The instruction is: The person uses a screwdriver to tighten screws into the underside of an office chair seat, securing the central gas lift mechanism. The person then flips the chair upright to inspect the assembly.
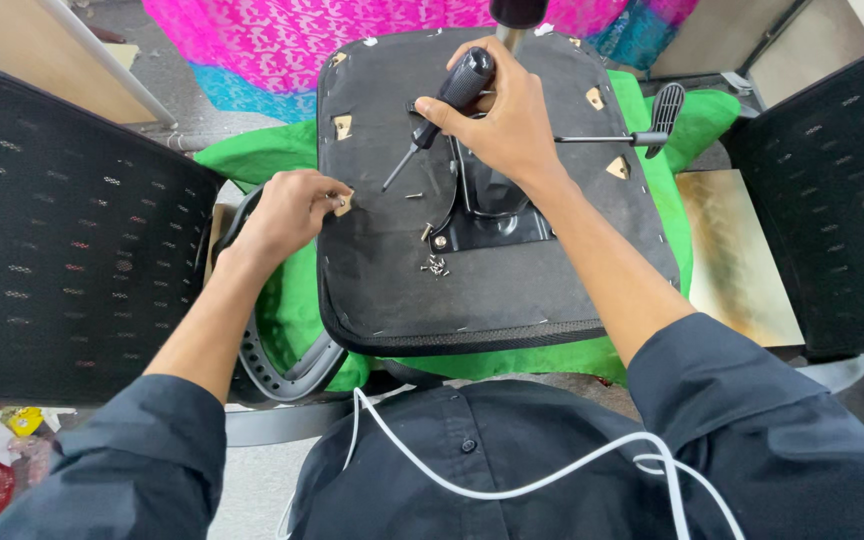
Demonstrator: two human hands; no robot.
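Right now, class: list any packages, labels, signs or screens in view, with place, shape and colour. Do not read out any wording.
No clear packages, labels, signs or screens in view.
Nearest thing: crumpled yellow and white wrapping, bottom left on the floor, too small to identify.
Small tan tabs on the upturned black chair seat are plain, not labels.

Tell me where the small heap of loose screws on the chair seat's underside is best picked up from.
Pinch the screws from straight above with fingertips, probably one or two at a time. They lie flat in a tight heap on the seat underside, beside the metal plate, so that side is blocked. The left hand is nearer; the right hand holds the screwdriver.
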